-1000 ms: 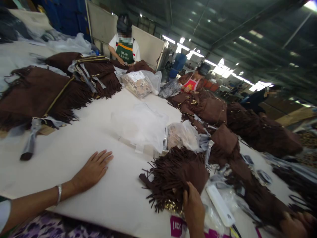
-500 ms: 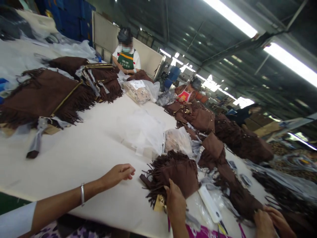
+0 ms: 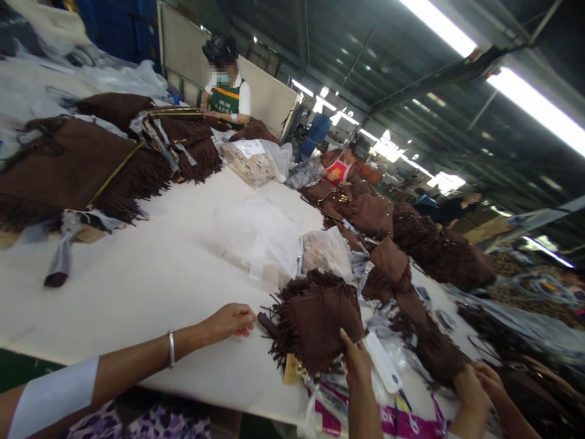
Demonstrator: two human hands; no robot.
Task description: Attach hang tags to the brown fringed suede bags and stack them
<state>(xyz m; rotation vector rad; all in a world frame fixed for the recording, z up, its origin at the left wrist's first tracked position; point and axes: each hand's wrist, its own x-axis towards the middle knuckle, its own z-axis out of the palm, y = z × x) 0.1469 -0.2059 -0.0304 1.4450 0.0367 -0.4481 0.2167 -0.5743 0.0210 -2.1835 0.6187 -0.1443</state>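
Note:
A small dark brown fringed bag (image 3: 322,323) lies on the pale table in front of me, fringe toward the far left side. My right hand (image 3: 356,356) grips its near right edge, thumb on top of the panel. My left hand (image 3: 233,321), with a silver bangle at the wrist, is over the table to the left. Its fingers are curled, with the tips right by the end of a dark brown strap (image 3: 269,325); whether they pinch anything is hidden. A tan tag (image 3: 291,369) and gold-coloured hardware show at the bag's near edge.
A white handheld device (image 3: 382,363) lies right of the bag over clear plastic. Another person's hands (image 3: 475,387) hold brown fabric at right. Plastic-wrapped bundles (image 3: 325,253) and a white plastic sheet (image 3: 258,238) lie beyond. Larger brown fringed bags (image 3: 68,167) lie at left.
My left hand has moved right, up to the strap's end. My right hand has shifted right along the bag to its near right edge. The bag's panel now lies flatter.

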